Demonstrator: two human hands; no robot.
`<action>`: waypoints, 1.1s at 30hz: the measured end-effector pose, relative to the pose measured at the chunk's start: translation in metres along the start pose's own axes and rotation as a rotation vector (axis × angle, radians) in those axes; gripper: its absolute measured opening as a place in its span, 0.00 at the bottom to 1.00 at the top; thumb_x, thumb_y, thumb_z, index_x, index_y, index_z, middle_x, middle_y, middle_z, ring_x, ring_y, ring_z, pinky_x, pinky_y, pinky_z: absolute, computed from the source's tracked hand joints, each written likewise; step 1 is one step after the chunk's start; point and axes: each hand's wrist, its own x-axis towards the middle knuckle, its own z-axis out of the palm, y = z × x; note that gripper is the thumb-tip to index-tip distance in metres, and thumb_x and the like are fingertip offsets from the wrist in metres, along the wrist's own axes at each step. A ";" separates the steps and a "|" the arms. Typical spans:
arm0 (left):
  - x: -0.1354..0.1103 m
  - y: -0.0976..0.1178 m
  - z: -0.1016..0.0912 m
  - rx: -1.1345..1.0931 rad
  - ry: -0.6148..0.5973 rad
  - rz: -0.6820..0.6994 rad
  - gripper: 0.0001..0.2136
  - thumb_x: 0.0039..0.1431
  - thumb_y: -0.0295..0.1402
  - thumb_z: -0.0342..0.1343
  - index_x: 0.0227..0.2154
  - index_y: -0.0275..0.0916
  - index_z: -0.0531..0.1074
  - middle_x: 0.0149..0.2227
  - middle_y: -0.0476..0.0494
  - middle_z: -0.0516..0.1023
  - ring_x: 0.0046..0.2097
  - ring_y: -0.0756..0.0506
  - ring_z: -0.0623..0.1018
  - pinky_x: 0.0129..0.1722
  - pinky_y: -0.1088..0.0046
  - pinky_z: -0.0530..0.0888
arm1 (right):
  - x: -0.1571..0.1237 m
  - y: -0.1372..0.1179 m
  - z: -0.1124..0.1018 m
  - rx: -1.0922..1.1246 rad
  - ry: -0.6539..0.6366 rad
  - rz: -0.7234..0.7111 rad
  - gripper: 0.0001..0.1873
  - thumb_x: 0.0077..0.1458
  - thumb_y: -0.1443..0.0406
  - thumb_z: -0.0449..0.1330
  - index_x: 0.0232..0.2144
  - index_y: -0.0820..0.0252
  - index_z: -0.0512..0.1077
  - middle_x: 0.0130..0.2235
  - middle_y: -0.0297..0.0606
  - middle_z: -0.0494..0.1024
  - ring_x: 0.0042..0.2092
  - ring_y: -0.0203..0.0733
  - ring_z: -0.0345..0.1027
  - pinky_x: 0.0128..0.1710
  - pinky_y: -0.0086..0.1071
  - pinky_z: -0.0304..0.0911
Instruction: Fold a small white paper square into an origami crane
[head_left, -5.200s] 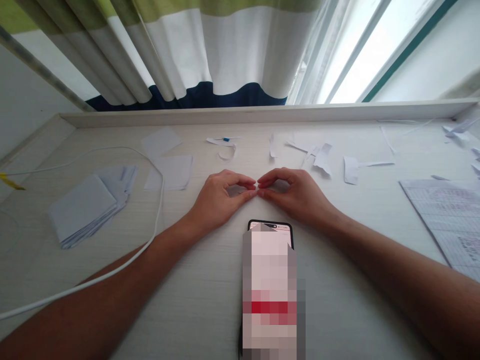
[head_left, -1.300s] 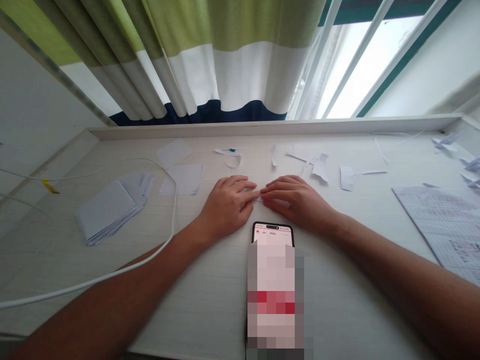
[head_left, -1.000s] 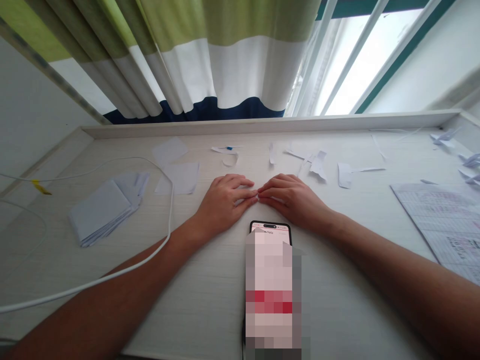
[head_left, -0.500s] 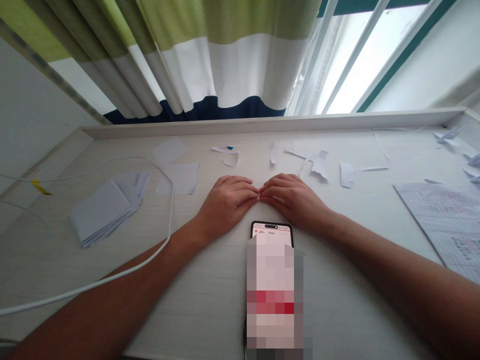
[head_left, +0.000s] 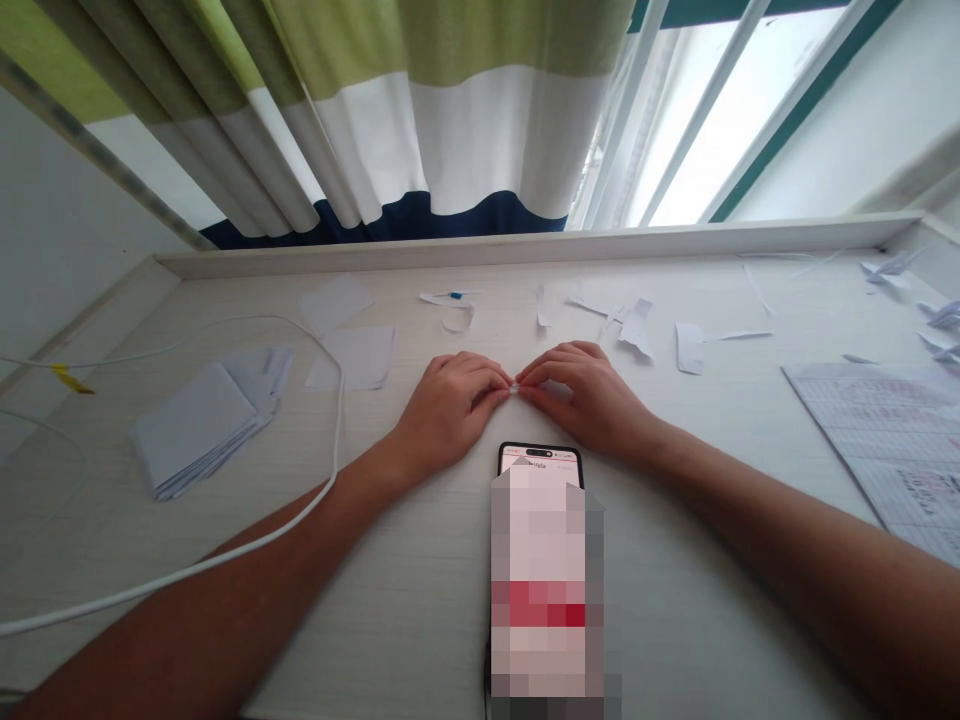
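Note:
Just beyond the phone, my left hand (head_left: 459,405) and my right hand (head_left: 589,395) meet fingertip to fingertip over the white table (head_left: 420,600). Both are closed in a pinch. A tiny white piece of paper (head_left: 514,388) shows between the fingertips; most of it is hidden by the fingers. The phone (head_left: 540,453) lies face up below the hands, its screen lit and largely blurred out. Paper strips (head_left: 636,332) lie scattered behind the right hand, and a curled strip (head_left: 459,320) lies behind the left.
A stack of white paper (head_left: 199,430) and loose sheets (head_left: 352,358) lie to the left. A white cable (head_left: 340,410) loops across the left forearm. Written sheets (head_left: 885,420) and crumpled scraps (head_left: 892,268) are at the right. A raised ledge (head_left: 390,258) borders the table's back.
The fingertips have shifted slightly, and a little more of the white paper shows between them. The whole view has moved slightly; the other things lie as before.

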 end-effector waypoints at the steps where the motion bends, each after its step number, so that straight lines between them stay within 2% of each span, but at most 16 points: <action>1: 0.000 -0.001 0.001 -0.030 0.011 -0.015 0.05 0.68 0.29 0.60 0.35 0.43 0.79 0.44 0.49 0.86 0.51 0.43 0.82 0.57 0.57 0.68 | 0.000 0.000 0.000 0.009 0.003 0.011 0.09 0.68 0.64 0.60 0.35 0.56 0.79 0.43 0.37 0.87 0.48 0.47 0.78 0.61 0.48 0.56; 5: 0.002 -0.005 0.003 -0.135 0.045 -0.074 0.04 0.65 0.29 0.63 0.34 0.44 0.80 0.43 0.48 0.87 0.50 0.42 0.82 0.58 0.56 0.71 | 0.002 0.000 0.000 0.036 0.012 0.042 0.09 0.66 0.64 0.61 0.33 0.55 0.78 0.42 0.35 0.87 0.47 0.47 0.79 0.67 0.52 0.47; 7: 0.002 -0.005 0.004 -0.175 0.055 -0.091 0.04 0.64 0.29 0.63 0.34 0.44 0.80 0.42 0.47 0.87 0.50 0.42 0.83 0.57 0.56 0.73 | 0.003 0.000 0.000 0.059 0.014 0.068 0.07 0.65 0.65 0.62 0.33 0.54 0.78 0.41 0.34 0.87 0.47 0.47 0.79 0.67 0.53 0.46; 12: 0.003 -0.006 0.004 -0.223 0.074 -0.119 0.03 0.62 0.30 0.64 0.33 0.44 0.81 0.41 0.47 0.87 0.49 0.41 0.83 0.56 0.55 0.76 | 0.005 -0.003 -0.003 0.114 -0.005 0.133 0.05 0.62 0.64 0.63 0.33 0.53 0.78 0.40 0.34 0.87 0.46 0.48 0.79 0.67 0.56 0.46; 19: 0.004 -0.005 0.002 -0.267 0.068 -0.153 0.03 0.59 0.28 0.66 0.33 0.43 0.82 0.41 0.46 0.87 0.47 0.42 0.84 0.53 0.60 0.78 | 0.006 -0.005 -0.004 0.132 -0.014 0.161 0.03 0.59 0.65 0.63 0.33 0.53 0.78 0.39 0.34 0.86 0.46 0.48 0.78 0.68 0.57 0.46; 23: 0.004 -0.003 0.001 -0.216 0.056 -0.185 0.05 0.59 0.29 0.66 0.38 0.44 0.83 0.41 0.47 0.87 0.45 0.42 0.83 0.51 0.60 0.78 | 0.006 -0.005 -0.003 0.130 -0.015 0.155 0.04 0.59 0.66 0.63 0.35 0.54 0.80 0.40 0.34 0.86 0.46 0.48 0.79 0.67 0.55 0.49; 25: 0.003 -0.004 0.002 -0.203 0.068 -0.172 0.07 0.60 0.29 0.66 0.40 0.44 0.84 0.44 0.46 0.87 0.48 0.42 0.83 0.53 0.60 0.77 | 0.006 -0.004 -0.003 0.126 -0.008 0.145 0.05 0.59 0.67 0.63 0.36 0.54 0.81 0.41 0.35 0.86 0.47 0.48 0.79 0.66 0.55 0.50; 28: 0.003 -0.007 0.004 -0.165 0.083 -0.138 0.06 0.60 0.30 0.67 0.40 0.44 0.85 0.46 0.44 0.86 0.52 0.41 0.81 0.57 0.57 0.75 | 0.005 -0.003 -0.002 0.114 0.002 0.116 0.06 0.61 0.66 0.64 0.36 0.54 0.82 0.43 0.37 0.87 0.47 0.49 0.79 0.65 0.55 0.51; 33: 0.001 -0.009 0.005 -0.128 0.069 -0.103 0.04 0.61 0.32 0.66 0.37 0.46 0.85 0.46 0.45 0.86 0.52 0.40 0.80 0.56 0.55 0.75 | 0.003 -0.001 -0.001 0.080 0.010 0.075 0.07 0.63 0.65 0.64 0.35 0.53 0.83 0.43 0.37 0.86 0.46 0.48 0.78 0.63 0.54 0.53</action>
